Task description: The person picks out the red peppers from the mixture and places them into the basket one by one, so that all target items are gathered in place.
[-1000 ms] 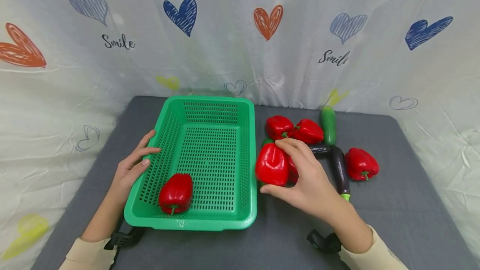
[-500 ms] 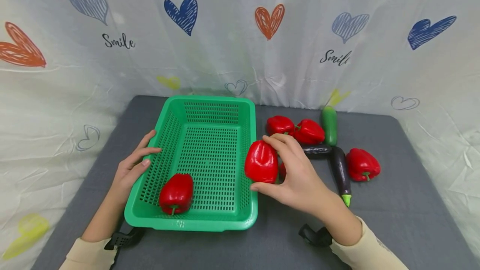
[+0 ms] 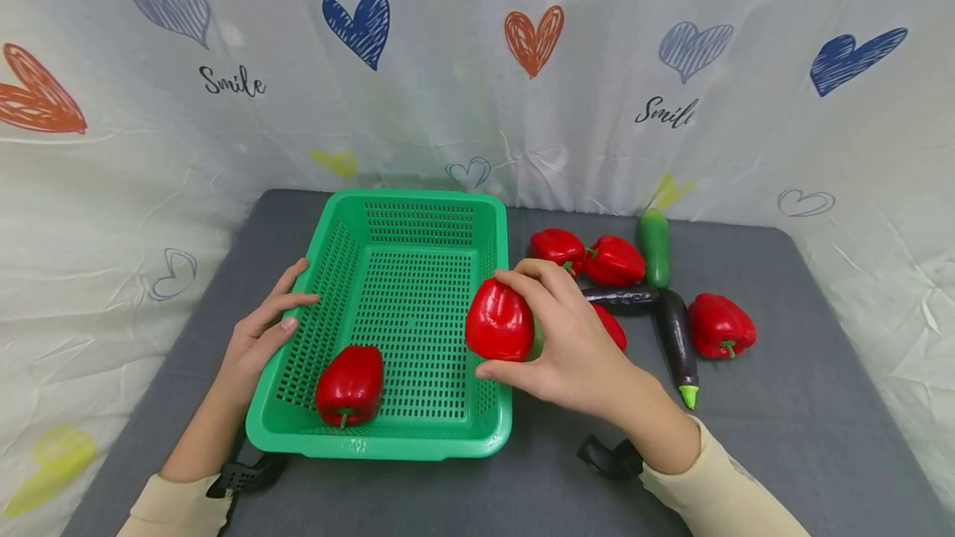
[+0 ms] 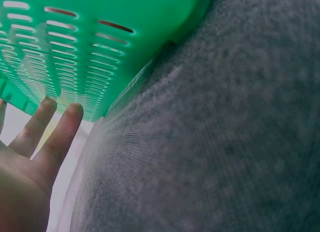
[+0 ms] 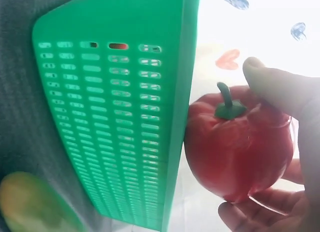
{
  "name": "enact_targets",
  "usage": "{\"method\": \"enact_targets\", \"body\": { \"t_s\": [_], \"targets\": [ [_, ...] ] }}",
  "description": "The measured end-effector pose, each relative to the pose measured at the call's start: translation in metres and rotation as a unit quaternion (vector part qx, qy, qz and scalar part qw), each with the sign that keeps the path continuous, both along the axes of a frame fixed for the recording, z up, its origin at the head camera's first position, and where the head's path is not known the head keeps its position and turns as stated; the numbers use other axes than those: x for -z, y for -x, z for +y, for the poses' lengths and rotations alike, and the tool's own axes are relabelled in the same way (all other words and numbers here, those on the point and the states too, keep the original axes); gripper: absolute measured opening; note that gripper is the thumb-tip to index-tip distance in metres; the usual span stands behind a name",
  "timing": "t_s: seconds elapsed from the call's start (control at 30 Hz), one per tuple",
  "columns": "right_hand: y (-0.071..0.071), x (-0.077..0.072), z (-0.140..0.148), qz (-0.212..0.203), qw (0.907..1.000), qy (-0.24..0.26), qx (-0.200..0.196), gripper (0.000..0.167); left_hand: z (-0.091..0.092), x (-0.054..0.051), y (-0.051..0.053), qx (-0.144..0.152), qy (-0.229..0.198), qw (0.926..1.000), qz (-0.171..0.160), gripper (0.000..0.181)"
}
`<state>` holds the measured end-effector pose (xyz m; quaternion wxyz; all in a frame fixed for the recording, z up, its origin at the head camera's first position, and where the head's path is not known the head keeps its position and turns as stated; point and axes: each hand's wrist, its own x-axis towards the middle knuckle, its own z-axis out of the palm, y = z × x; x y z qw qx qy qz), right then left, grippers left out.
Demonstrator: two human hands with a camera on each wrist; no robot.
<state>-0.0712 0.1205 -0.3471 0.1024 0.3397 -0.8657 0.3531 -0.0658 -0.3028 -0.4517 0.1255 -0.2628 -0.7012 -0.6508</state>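
Observation:
In the head view, my right hand (image 3: 570, 346) grips a red bell pepper (image 3: 498, 321) between thumb and fingers, over the right rim of the green plastic basket (image 3: 373, 446). The right wrist view has this bell pepper (image 5: 235, 147) with its green stem facing the camera, beside the basket's perforated wall (image 5: 115, 22). My left hand (image 3: 257, 338) rests against the basket's left side with fairly straight fingers; their fingertips (image 4: 75, 109) show by the outer wall in the left wrist view. Another red bell pepper (image 3: 349, 385) lies inside the basket, near its front left corner.
Right of the basket lie two red bell peppers (image 3: 615, 261) at the back, a partly hidden one (image 3: 610, 326), and one further right (image 3: 722, 326). Two dark eggplants (image 3: 677, 346) and a green cucumber-like vegetable (image 3: 654, 249) lie among them. A rounded yellow-green thing (image 5: 35, 207) shows beside the basket.
My right hand has carried the red bell pepper leftward from beside the basket to over its right rim. More of the vegetables behind it show now. The left hand and basket have stayed put.

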Motion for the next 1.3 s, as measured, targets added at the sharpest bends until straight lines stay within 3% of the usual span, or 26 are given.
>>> {"method": "enact_targets", "body": {
  "t_s": [0.63, 0.93, 1.3],
  "targets": [
    [0.013, -0.001, -0.027, 0.045, 0.9959, -0.05, -0.06, 0.091, -0.001, 0.001, -0.003, -0.003, -0.006, 1.0, 0.002, 0.039],
    [0.017, -0.004, -0.045, 0.122, 0.9831, -0.082, -0.11, 0.083, -0.001, 0.003, -0.002, -0.002, -0.007, 1.0, 0.005, 0.038],
    [0.022, -0.005, -0.056, 0.121, 0.9789, -0.095, -0.135, 0.08, -0.001, 0.002, 0.001, 0.0, 0.005, 1.0, -0.007, 0.038]
  ]
}}
